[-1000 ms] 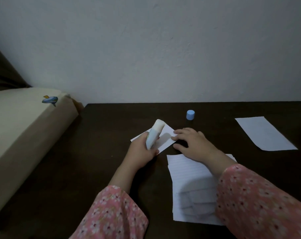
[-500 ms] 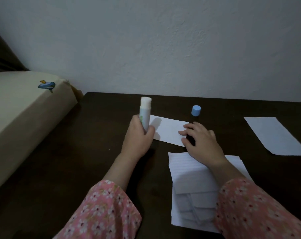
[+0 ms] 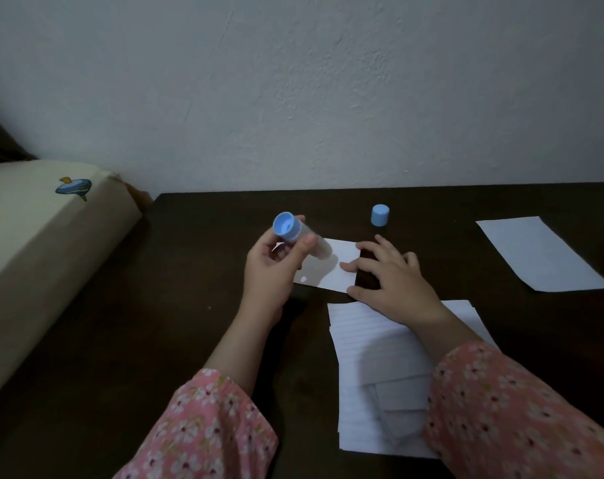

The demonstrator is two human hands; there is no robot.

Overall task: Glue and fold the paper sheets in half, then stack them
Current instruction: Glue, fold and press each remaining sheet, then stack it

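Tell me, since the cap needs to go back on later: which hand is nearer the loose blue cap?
Right. The right hand lies flat on the small paper just in front of the blue cap; the left hand holds the glue stick farther off to the cap's left.

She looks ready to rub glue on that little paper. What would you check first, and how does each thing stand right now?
1. Glue stick held firmly in the left hand: ok.
2. Cap off the stick: ok, it stands alone on the table behind the paper.
3. Glue end aimed at the small sheet: ok, the blue base faces the camera and the tip points down at it. Whether it touches: cannot tell.
4. Sheet pinned down: ok, the right hand presses fingers on its right edge.
5. Fresh sheets handy: ok, the lined pile lies just below the right hand.
6. Glue already spread evenly: cannot tell, the light is too dim.
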